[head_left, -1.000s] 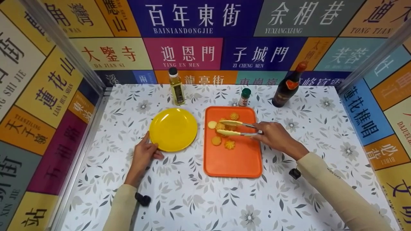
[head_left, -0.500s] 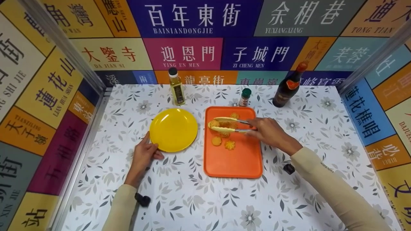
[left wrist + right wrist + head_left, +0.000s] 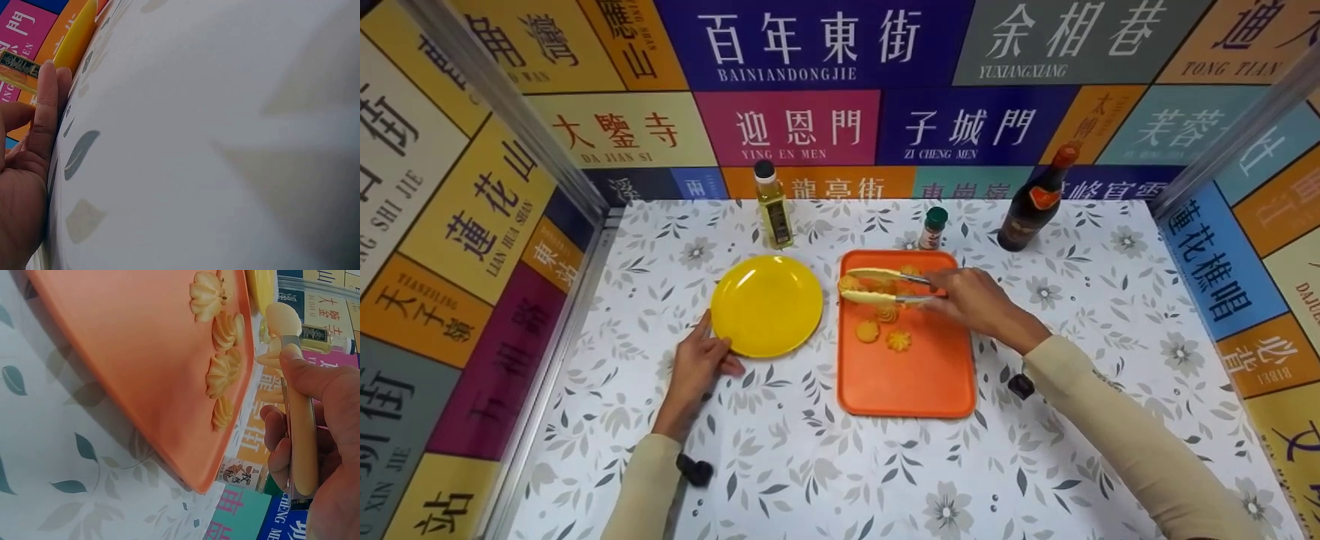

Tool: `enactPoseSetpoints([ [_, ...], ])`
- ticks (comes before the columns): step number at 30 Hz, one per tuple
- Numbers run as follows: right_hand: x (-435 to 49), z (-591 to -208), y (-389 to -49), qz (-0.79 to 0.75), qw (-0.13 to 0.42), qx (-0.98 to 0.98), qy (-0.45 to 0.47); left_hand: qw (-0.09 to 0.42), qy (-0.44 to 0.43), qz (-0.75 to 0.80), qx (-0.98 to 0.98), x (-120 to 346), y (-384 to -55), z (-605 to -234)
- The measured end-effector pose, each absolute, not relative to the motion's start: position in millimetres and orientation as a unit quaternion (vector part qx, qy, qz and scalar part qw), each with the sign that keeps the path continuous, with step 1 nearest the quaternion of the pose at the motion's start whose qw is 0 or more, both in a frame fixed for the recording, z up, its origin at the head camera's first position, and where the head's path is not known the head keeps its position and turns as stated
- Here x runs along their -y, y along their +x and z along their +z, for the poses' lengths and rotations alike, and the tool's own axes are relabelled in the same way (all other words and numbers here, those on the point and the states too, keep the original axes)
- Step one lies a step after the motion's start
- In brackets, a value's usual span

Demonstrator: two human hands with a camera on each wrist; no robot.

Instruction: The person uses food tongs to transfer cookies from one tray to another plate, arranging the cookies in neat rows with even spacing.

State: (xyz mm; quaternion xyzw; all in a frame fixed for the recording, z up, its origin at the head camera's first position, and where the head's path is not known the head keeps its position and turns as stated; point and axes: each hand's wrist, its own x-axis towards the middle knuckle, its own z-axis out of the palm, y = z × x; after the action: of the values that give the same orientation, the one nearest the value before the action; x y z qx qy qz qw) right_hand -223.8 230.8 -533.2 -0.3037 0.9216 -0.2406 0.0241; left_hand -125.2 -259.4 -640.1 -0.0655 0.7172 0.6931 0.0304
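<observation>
In the head view my right hand (image 3: 971, 296) grips a pair of tongs (image 3: 877, 298) with cream tips and metal arms. The tips lie over the upper left of the orange tray (image 3: 907, 382), with a swirled cookie (image 3: 851, 284) between them; whether they squeeze it I cannot tell. Other cookies sit below on the tray, including a flower-shaped cookie (image 3: 898, 340) and a rounder cookie (image 3: 868, 331). My left hand (image 3: 701, 364) pinches the lower-left rim of the yellow plate (image 3: 767, 307), thumb above and fingers low by the table, as the left wrist view shows.
Behind the plate stands an oil bottle (image 3: 775, 210). A small green-capped jar (image 3: 934, 229) is just behind the tray, and a dark bottle with a red cap (image 3: 1031, 202) is farther right. Panels with printed signs enclose the flowered tabletop (image 3: 810, 465) at the back and sides.
The right hand has moved left and slightly away with the tongs, bringing their tips to the tray's left edge. A cookie has shifted left between them. My left hand stays at the plate.
</observation>
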Motion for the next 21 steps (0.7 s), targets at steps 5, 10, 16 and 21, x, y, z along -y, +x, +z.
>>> enactPoseSetpoints([
  [5,-224,-532,-226,-0.244,0.026,-0.921,-0.303,0.035,-0.061,0.706,-0.705,260,-125,-640],
  [10,-216,-531,-230,-0.241,0.042,-0.923,-0.298,0.039,-0.071,0.702,-0.707,260,-125,-639],
  [16,-210,-532,-236,-0.252,0.045,-0.916,-0.31,0.039,-0.074,0.708,-0.701,260,-126,-639],
  [21,-204,-532,-239,-0.261,0.022,-0.904,-0.338,0.037,-0.073,0.716,-0.693,259,-126,-640],
])
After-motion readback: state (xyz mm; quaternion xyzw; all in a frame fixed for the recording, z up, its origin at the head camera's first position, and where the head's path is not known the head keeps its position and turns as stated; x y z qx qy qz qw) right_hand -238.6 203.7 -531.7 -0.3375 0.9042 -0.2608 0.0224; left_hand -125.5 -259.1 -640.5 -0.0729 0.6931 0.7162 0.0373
